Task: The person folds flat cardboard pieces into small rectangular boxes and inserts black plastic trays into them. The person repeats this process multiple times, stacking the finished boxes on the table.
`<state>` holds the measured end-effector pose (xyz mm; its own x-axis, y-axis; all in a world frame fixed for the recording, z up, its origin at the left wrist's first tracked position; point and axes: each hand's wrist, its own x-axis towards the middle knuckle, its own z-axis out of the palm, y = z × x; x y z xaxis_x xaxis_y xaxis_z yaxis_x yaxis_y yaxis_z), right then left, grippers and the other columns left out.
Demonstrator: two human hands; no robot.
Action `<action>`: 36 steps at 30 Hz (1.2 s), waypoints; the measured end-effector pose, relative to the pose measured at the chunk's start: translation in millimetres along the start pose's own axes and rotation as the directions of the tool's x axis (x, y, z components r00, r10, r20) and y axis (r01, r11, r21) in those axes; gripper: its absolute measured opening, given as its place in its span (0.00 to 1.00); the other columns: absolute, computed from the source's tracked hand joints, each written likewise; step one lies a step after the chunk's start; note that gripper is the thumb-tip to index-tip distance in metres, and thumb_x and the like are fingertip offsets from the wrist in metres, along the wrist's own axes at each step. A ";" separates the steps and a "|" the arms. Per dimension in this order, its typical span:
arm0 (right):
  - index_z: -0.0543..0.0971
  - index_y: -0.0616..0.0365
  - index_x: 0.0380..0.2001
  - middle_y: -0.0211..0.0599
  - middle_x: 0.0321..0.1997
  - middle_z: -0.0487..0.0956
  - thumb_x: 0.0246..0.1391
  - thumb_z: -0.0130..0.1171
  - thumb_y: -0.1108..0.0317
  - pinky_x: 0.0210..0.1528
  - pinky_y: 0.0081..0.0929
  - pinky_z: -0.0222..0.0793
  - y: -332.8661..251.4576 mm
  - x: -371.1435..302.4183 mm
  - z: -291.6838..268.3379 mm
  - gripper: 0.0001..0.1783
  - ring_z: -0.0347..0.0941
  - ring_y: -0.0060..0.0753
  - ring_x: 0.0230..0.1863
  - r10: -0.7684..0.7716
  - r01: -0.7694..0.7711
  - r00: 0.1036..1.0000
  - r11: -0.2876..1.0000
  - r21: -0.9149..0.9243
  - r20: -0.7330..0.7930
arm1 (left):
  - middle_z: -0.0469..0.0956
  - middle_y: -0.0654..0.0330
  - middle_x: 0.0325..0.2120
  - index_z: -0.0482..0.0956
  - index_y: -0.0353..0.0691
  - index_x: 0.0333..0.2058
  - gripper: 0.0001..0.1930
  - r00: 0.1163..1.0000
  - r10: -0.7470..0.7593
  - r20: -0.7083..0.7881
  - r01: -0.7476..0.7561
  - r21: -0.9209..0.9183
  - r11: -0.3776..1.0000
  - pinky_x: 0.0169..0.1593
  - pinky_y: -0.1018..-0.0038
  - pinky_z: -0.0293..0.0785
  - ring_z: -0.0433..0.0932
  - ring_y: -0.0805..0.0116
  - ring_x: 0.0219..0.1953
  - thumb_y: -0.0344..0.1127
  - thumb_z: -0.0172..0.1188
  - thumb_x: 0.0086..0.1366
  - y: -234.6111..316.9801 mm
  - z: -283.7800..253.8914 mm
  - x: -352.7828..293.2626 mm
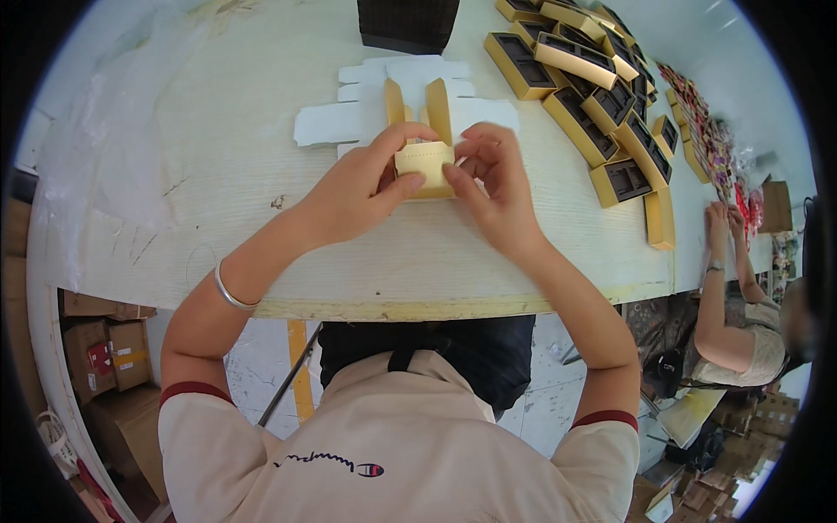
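A small gold cardboard box (425, 161), partly folded, rests on the pale wooden table (261, 131). Two of its flaps stand up at the far side. My left hand (362, 187) pinches its near-left edge with thumb and fingers. My right hand (493, 179) grips its right side, fingers curled over the top. Under and behind the box lies a flat white die-cut card sheet (349, 118). A silver bangle sits on my left wrist.
Several finished gold boxes with dark inserts (593, 96) are piled at the back right. A black box (408, 22) stands at the far edge. A clear plastic sheet (105, 139) lies left. Another person (741, 322) works at the right end. Cartons (109, 349) sit under the table.
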<state>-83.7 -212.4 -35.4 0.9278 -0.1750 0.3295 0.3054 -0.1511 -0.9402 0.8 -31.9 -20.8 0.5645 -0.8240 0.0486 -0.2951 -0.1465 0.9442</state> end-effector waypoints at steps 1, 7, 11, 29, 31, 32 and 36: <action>0.73 0.60 0.37 0.39 0.36 0.74 0.49 0.58 0.81 0.31 0.24 0.68 -0.6 -0.8 -0.8 0.11 0.70 0.31 0.28 -0.115 0.122 0.992 0.976 -0.182 0.049 | 0.71 0.60 0.43 0.61 0.40 0.54 0.17 1.000 0.004 -0.012 -0.004 0.019 1.000 0.30 0.83 0.69 0.69 0.79 0.28 0.28 0.49 0.67 1.0 2.0 -0.5; 0.74 0.61 0.33 0.39 0.35 0.74 0.44 0.62 0.77 0.29 0.32 0.68 -7.6 -3.7 -0.8 0.11 0.72 0.39 0.29 -0.348 0.513 0.858 0.554 -0.656 0.377 | 0.71 0.62 0.39 0.66 0.41 0.45 0.11 0.979 0.123 -0.161 -0.128 -0.024 0.991 0.29 0.79 0.70 0.70 0.78 0.27 0.27 0.53 0.65 -5.3 11.0 0.0; 0.75 0.61 0.31 0.36 0.33 0.73 0.43 0.62 0.75 0.32 0.36 0.68 -6.4 8.0 -5.7 0.09 0.72 0.41 0.31 -0.162 0.499 0.853 0.532 -0.684 0.497 | 0.72 0.60 0.32 0.71 0.36 0.35 0.06 0.967 0.234 -0.102 -0.173 0.412 0.895 0.30 0.76 0.69 0.72 0.69 0.25 0.26 0.59 0.60 -1.9 10.4 -3.1; 0.80 0.58 0.30 0.38 0.22 0.76 0.47 0.61 0.70 0.35 0.36 0.67 -38.9 9.0 -25.0 0.06 0.72 0.41 0.30 -0.041 0.313 0.927 0.628 -0.712 0.372 | 0.70 0.61 0.52 0.76 0.42 0.44 0.22 0.864 0.503 -0.037 -0.244 0.843 0.480 0.46 0.66 0.72 0.73 0.60 0.44 0.35 0.67 0.49 35.0 5.0 -8.5; 0.79 0.61 0.37 0.42 0.23 0.75 0.50 0.58 0.72 0.32 0.35 0.68 -60.9 -1.3 -9.6 0.10 0.72 0.43 0.31 0.182 0.056 0.897 0.856 -0.514 0.402 | 0.72 0.61 0.49 0.76 0.41 0.41 0.19 0.946 0.322 0.030 -0.240 0.733 0.636 0.46 0.66 0.72 0.73 0.60 0.44 0.35 0.68 0.48 21.8 5.4 -7.0; 0.78 0.61 0.40 0.42 0.27 0.76 0.50 0.58 0.75 0.33 0.34 0.68 -60.5 0.5 -11.8 0.12 0.72 0.43 0.33 0.085 0.151 0.912 0.840 -0.521 0.400 | 0.73 0.61 0.47 0.76 0.41 0.39 0.18 0.971 0.227 0.072 -0.215 0.673 0.707 0.46 0.67 0.72 0.73 0.60 0.44 0.35 0.69 0.48 17.1 1.8 -7.0; 0.76 0.56 0.48 0.43 0.41 0.76 0.46 0.58 0.83 0.43 0.34 0.68 -57.2 7.3 -46.4 0.23 0.71 0.42 0.42 -0.130 0.466 0.841 0.666 -0.582 0.525 | 0.74 0.62 0.40 0.73 0.39 0.31 0.16 0.957 0.240 0.165 -0.291 0.580 0.760 0.45 0.68 0.72 0.72 0.61 0.42 0.34 0.70 0.46 16.1 -15.3 -11.1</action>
<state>-104.3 -250.2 24.8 0.8534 0.3832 0.3534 0.5110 -0.7487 -0.4223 1.6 -16.7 -1.2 0.3417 -0.9140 0.2190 -0.8362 -0.1893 0.5147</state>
